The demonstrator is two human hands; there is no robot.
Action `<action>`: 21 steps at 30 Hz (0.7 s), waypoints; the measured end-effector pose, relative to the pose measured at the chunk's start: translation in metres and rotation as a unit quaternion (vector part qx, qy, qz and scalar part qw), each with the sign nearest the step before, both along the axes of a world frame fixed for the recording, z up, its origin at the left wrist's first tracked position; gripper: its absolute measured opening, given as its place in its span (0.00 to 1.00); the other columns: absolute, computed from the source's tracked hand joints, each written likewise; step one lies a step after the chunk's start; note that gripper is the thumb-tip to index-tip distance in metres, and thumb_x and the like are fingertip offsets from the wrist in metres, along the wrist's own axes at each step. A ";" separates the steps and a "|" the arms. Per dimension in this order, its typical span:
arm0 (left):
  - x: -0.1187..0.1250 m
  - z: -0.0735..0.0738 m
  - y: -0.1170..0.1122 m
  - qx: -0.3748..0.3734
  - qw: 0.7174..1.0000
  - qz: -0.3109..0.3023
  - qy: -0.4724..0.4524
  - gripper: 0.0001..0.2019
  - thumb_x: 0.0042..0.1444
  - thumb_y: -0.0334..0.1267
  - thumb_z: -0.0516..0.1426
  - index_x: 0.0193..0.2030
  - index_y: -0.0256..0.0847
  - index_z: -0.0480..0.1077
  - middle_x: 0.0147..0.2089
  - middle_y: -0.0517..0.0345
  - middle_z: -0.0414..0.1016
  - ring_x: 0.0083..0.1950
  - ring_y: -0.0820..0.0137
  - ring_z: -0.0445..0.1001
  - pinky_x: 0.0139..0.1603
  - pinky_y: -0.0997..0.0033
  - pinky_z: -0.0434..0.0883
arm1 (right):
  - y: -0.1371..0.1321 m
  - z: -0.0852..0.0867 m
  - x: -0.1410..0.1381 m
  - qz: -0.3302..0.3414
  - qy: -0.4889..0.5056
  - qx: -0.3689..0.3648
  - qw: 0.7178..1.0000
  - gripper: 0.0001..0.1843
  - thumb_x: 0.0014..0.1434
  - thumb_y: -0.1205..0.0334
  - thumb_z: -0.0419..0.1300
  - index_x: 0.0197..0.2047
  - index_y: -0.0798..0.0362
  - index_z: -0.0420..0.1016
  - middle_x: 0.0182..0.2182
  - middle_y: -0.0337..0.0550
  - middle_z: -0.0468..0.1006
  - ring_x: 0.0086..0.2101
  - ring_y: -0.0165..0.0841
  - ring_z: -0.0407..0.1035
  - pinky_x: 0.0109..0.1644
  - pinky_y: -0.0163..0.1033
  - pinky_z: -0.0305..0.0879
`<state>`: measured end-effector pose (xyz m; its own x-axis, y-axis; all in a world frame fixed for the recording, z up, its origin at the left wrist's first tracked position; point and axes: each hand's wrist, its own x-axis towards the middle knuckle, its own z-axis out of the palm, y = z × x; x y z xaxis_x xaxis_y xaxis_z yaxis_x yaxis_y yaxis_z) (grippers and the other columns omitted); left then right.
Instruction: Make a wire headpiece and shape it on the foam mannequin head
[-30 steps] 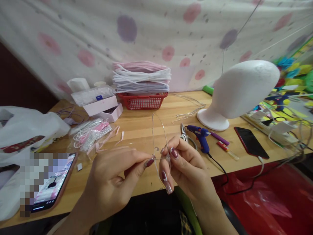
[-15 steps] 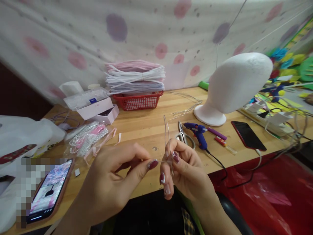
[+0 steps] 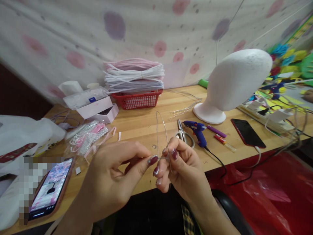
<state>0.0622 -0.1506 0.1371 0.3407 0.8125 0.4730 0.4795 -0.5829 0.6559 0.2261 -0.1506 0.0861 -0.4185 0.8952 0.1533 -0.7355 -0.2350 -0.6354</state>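
Observation:
A thin silvery wire (image 3: 157, 133), bent into a long narrow loop, stands up from the fingers of my right hand (image 3: 186, 168). Thumb and index finger of that hand pinch the loop near its base, while the other fingers curl below. My left hand (image 3: 114, 178) is closed in a pinch, close beside the right, on a short end of wire running sideways from the loop. Just behind my right hand lie grey-handled scissors (image 3: 181, 130) and a blue glue gun (image 3: 198, 133).
A white foam head (image 3: 237, 81) stands at the back right, near a dark phone (image 3: 248, 133). Behind are a red basket (image 3: 139, 100) heaped with pipe cleaners (image 3: 135, 76) and loose wires (image 3: 186, 107). Bagged pearl beads (image 3: 86, 138) and a lit phone (image 3: 51, 189) lie left.
The wire loop has turned and tilted left, and now looks wider. My right hand's lower fingers have moved left and slightly up. Both hands keep their pinch.

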 end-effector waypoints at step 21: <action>0.003 -0.008 0.000 0.004 0.998 -0.015 -0.061 0.06 0.60 0.33 0.60 0.32 0.43 0.76 0.23 0.67 0.76 0.22 0.80 0.72 0.22 0.83 0.65 | -0.007 0.012 0.001 0.009 -0.079 0.036 0.996 0.12 0.63 0.52 0.62 0.39 0.49 0.66 0.20 0.31 0.77 0.14 0.25 0.70 0.18 0.27 0.68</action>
